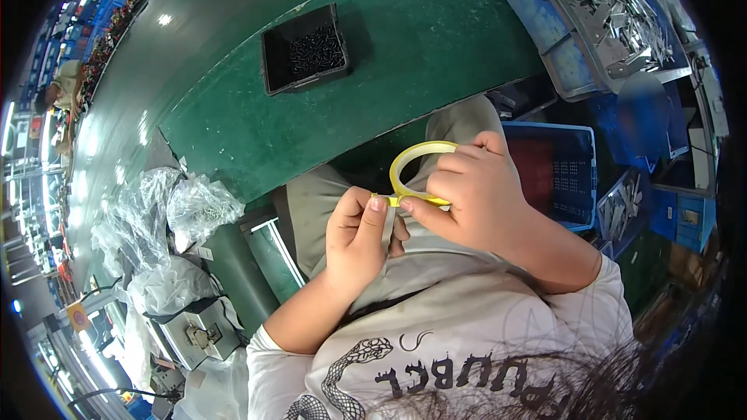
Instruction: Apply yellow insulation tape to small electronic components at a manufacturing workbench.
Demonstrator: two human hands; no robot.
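A roll of yellow tape (pixel 399 165) is held above my lap, its white inner ring showing. My right hand (pixel 476 190) wraps round the roll's right side, with the thumb pressed along its lower edge. On the other side, my left hand (pixel 359 233) pinches the tape's free end between thumb and forefinger, close to the right thumb. A pale narrow strip hangs by the left fingertips; I cannot make out what it is.
A black bin (pixel 305 50) of small dark parts stands on the green table (pixel 420 47). Blue crates (pixel 576 179) are at the right, one above holding metal strips (pixel 607 8). Clear plastic bags (pixel 198 206) and a metal box (pixel 204 334) lie left. A person (pixel 66 89) is far left.
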